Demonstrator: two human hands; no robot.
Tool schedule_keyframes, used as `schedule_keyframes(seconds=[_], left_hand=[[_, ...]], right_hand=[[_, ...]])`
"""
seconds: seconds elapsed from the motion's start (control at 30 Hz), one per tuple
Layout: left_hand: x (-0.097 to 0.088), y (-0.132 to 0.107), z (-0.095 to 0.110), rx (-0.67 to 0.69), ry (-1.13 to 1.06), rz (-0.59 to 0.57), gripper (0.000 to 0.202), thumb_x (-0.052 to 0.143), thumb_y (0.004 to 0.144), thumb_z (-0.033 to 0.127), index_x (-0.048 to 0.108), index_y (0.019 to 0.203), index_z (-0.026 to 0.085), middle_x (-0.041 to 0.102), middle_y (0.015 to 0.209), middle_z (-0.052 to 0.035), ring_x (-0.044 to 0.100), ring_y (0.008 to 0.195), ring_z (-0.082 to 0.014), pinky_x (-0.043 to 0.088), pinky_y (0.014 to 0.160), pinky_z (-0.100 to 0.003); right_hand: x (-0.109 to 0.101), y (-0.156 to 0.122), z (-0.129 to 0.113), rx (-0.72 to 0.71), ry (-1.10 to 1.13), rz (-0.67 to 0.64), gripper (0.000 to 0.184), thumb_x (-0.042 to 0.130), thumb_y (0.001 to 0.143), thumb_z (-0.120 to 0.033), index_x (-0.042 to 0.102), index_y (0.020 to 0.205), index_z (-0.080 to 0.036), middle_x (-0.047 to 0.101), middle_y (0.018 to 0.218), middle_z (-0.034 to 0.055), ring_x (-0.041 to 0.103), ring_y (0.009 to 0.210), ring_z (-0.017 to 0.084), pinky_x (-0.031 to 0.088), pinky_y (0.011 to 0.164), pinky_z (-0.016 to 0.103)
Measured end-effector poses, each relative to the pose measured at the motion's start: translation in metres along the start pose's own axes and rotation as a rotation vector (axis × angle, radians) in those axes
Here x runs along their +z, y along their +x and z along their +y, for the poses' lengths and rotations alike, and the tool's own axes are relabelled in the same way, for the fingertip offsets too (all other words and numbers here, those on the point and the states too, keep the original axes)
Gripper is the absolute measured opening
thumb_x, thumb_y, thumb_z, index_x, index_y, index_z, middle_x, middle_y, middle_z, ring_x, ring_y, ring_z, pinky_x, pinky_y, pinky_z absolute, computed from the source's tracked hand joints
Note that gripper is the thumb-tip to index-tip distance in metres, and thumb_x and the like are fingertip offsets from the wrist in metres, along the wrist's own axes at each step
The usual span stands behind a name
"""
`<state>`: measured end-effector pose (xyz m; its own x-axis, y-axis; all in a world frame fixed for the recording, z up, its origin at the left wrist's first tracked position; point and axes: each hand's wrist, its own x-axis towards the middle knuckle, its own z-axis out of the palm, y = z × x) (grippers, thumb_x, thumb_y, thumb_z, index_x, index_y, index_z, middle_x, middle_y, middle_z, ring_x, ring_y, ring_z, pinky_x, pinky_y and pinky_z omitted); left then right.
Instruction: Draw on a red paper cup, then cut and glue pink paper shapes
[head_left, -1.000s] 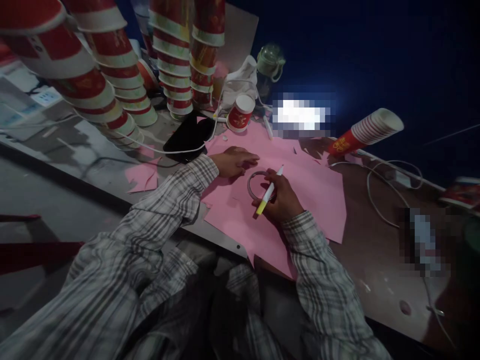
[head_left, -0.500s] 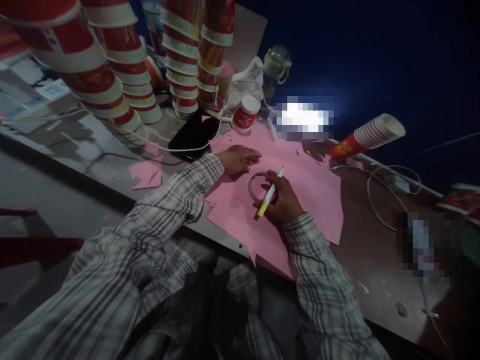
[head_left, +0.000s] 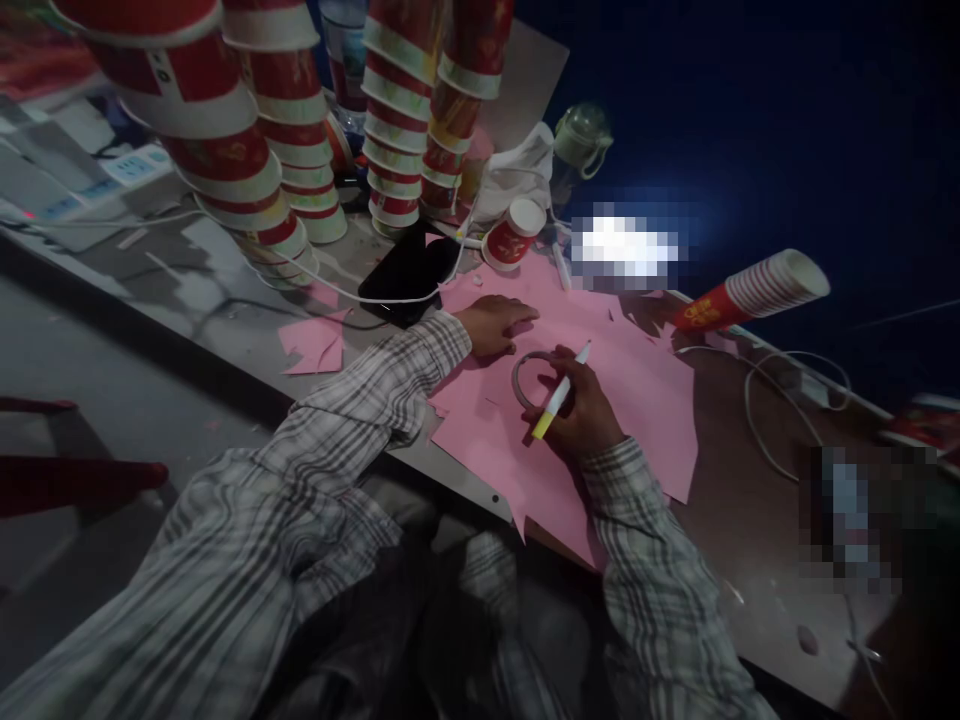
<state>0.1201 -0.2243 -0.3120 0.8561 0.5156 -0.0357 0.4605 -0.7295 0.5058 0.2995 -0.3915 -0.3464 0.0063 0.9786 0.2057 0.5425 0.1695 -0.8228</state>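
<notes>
Pink paper sheets (head_left: 645, 390) lie overlapping on the table in front of me. My left hand (head_left: 495, 325) rests flat on the paper with its fingers stretched out, left of a thin greyish ring (head_left: 517, 380). Fingers of my right hand (head_left: 589, 410) are closed around a white marker (head_left: 562, 392) with a yellow end, which slants across the hand. The same hand grips the ring's right side, and the ring lies on the paper. Part of the ring is hidden behind the fingers and marker.
Tall stacks of red-and-white paper cups (head_left: 394, 150) stand at the back left. Near them are a black phone (head_left: 409, 275) and a single cup (head_left: 514, 235). A tilted cup stack (head_left: 757, 290) and a white cable (head_left: 754, 420) lie right. Pink scraps (head_left: 313, 345) sit left.
The view has shifted, so everything sits a little further right. My left fingers look more spread on the paper. My right hand keeps its grip on the marker and ring.
</notes>
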Motion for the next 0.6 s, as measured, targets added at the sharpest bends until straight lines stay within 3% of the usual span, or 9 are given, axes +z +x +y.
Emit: schedule_keyframes(seconds=[0.23,0.43,0.6], left_hand=[[-0.001,0.000,-0.001,0.007,0.018,-0.030,0.069,0.066,0.081,0.024,0.044,0.146,0.016,0.050,0.149,-0.0123,0.046,0.137,-0.0260,0.032,0.117,-0.038],[-0.008,-0.005,0.003,0.025,0.022,-0.068,0.069,0.063,0.082,0.020,0.041,0.148,0.012,0.046,0.152,-0.0137,0.043,0.139,-0.0241,0.031,0.118,-0.033],[-0.006,-0.003,0.001,0.051,0.075,-0.079,0.071,0.063,0.082,0.022,0.040,0.148,0.012,0.046,0.151,-0.0145,0.044,0.138,-0.0254,0.032,0.118,-0.035]], right_hand=[[0.001,-0.001,-0.003,0.044,0.007,0.001,0.075,0.087,0.060,-0.029,0.050,0.126,-0.027,0.042,0.149,0.0136,0.059,0.125,0.034,0.058,0.099,0.057],[0.004,0.000,-0.013,-0.089,-0.175,-0.009,0.075,0.087,0.061,-0.034,0.052,0.127,-0.024,0.049,0.145,0.0171,0.053,0.132,0.039,0.055,0.101,0.062],[0.005,0.002,-0.016,-0.157,-0.299,-0.004,0.075,0.085,0.064,-0.037,0.052,0.129,-0.025,0.054,0.141,0.0168,0.054,0.130,0.040,0.048,0.106,0.067]])
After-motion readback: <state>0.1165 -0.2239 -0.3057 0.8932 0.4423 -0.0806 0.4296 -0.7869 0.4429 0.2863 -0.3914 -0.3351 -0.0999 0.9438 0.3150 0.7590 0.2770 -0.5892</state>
